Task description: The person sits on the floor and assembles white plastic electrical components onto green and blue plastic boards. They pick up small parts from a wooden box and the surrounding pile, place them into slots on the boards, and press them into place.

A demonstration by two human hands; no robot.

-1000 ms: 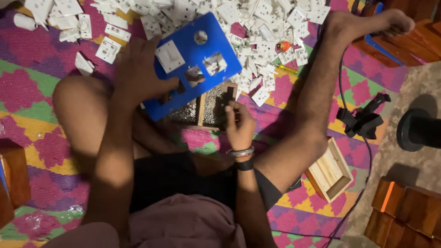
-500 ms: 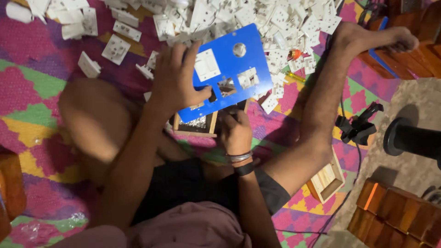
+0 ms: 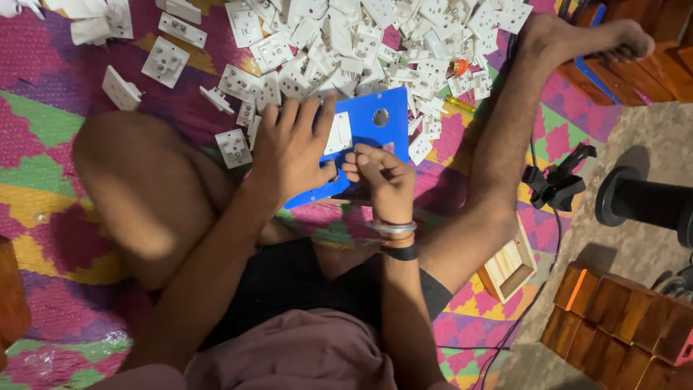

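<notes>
Left hand [image 3: 292, 148]: fingers spread flat, palm pressing down on the blue panel's left half, gripping nothing.
Blue panel [image 3: 372, 123]: flat glossy rectangular plate with a round hole, tilted over the lap between both hands; white switch insert [image 3: 338, 133] set in it.
Right hand [image 3: 382, 177]: fingers curled tight, pinching at the panel's lower edge; what it pinches cannot be told.
Behind: heap of white plastic socket parts [image 3: 375, 43] on a patterned woven mat [image 3: 43, 144].
</notes>
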